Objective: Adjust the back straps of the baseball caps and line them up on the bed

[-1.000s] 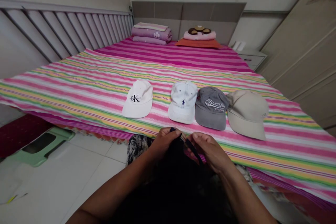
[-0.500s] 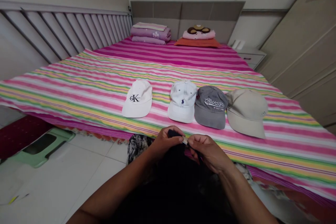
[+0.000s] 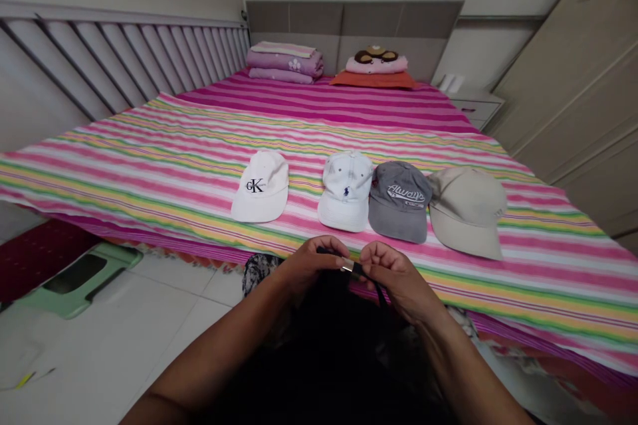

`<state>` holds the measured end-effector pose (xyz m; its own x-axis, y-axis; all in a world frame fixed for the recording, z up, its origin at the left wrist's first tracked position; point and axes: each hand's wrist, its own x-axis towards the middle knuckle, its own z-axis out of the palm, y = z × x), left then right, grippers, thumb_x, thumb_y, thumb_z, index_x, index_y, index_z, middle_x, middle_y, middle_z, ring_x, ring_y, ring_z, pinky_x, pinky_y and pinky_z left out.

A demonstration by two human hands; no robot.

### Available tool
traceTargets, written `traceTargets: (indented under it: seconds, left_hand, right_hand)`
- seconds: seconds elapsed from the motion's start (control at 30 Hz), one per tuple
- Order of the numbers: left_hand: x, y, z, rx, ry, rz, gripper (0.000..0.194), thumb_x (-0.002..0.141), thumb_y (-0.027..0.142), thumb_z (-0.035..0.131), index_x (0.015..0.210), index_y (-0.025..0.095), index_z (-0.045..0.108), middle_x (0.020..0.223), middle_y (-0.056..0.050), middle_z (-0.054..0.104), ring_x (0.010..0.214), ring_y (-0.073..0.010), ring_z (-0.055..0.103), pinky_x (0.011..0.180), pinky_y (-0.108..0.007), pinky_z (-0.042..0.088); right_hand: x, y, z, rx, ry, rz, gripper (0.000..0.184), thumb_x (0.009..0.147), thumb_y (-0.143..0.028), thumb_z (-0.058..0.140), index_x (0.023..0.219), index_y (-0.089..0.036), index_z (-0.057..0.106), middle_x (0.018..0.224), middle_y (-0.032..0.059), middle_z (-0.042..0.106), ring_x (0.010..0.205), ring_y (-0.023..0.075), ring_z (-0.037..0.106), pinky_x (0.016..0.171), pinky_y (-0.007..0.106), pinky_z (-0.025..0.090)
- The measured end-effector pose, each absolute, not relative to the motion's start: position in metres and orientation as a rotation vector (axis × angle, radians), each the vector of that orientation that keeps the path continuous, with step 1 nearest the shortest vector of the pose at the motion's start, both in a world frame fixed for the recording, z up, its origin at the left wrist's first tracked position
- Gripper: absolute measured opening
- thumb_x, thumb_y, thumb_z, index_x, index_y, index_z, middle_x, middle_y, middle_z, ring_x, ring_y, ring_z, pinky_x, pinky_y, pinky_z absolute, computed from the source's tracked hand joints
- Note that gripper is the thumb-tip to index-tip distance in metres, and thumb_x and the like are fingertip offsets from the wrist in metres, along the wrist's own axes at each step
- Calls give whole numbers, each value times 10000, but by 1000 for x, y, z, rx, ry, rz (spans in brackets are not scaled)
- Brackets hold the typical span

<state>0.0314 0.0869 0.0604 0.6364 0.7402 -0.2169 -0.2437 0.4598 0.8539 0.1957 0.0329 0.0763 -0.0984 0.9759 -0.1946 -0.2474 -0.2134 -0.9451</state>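
Above the bed's near edge, my left hand (image 3: 312, 265) pinches a silver metal buckle (image 3: 347, 265) on a black strap (image 3: 359, 271). My right hand (image 3: 399, 279) has the strap between thumb and fingers, just right of the buckle. A loose dark end hangs below the right fingers. The strap belongs to a black item that blends into the dark clothing behind it, so its shape is unclear. Beyond my hands lie a white cap (image 3: 266, 186), a pale blue cap (image 3: 347, 189), a grey cap (image 3: 400, 202) and a beige cap (image 3: 468, 209).
Striped cloth (image 3: 164, 166) covers the near part of the bed. Folded purple bedding (image 3: 285, 63) and a pink pillow (image 3: 377, 65) sit by the headboard (image 3: 319, 20). A green stool (image 3: 94, 275) stands on the tiled floor at left, and a nightstand (image 3: 477, 108) at right.
My right fingers have shifted slightly right and up from the buckle. More of the buckle and strap now shows between my hands. The caps lie as before.
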Motion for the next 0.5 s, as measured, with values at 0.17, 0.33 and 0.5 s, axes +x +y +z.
traceTargets:
  seconds: [0.17,0.33,0.5]
  left_hand:
    - [30,94,64,816,611,554,270,471,97,729,714,109,612,612,-1,598,553,-79,537,566,-198,371]
    - [26,98,68,803,600,571,282,460,47,721,706,110,598,602,4,600,528,-64,538,535,-171,383]
    - [15,108,75,791,496,606,269,495,56,714,734,98,597,633,-11,610,536,-70,551,526,-165,400]
  right_hand:
    - [196,33,74,-1127,-948,1517,201,673,-295,655,759,-167,526,598,-51,501,458,53,438,421,160,344]
    - [195,32,79,-1146,-928,1539,234,671,-330,663,783,-167,537,576,-48,519,427,52,426,397,159,320]
    - [213,37,71,-1139,-1089,1692,319,717,-432,623,765,-117,603,554,-17,546,459,70,450,426,178,328]
